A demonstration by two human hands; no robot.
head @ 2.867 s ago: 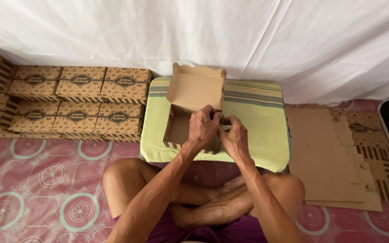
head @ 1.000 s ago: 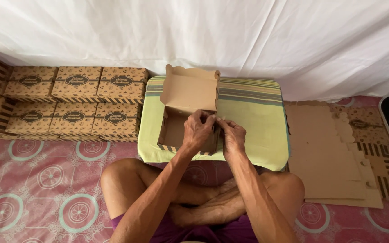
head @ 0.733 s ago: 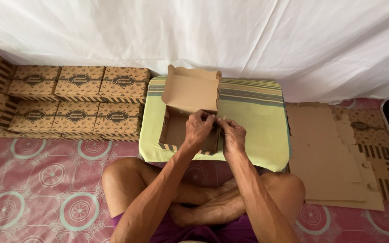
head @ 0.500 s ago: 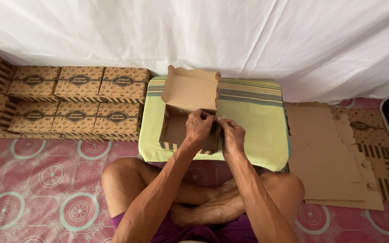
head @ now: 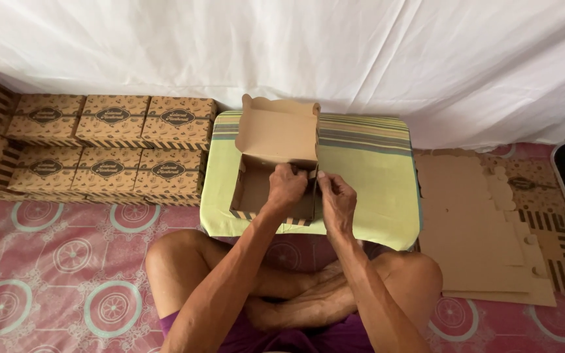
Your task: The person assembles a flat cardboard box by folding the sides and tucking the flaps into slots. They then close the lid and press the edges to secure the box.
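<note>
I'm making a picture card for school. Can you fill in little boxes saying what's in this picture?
Left hand: gripping the right wall of the open box
Right hand: pinching the same wall from outside
Lid: standing up
Under box: green striped cushion
Left side: finished boxes, stacked
Right side: flat cardboard sheets
Floor: pink patterned mat

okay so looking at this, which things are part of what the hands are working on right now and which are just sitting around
In hand:
open box, lid up
left hand and right hand, both at its right wall
green cushion under it

Lying about:
finished boxes, stacked on the left
flat cardboard blanks, piled on the right
white sheet behind
patterned mat
</note>
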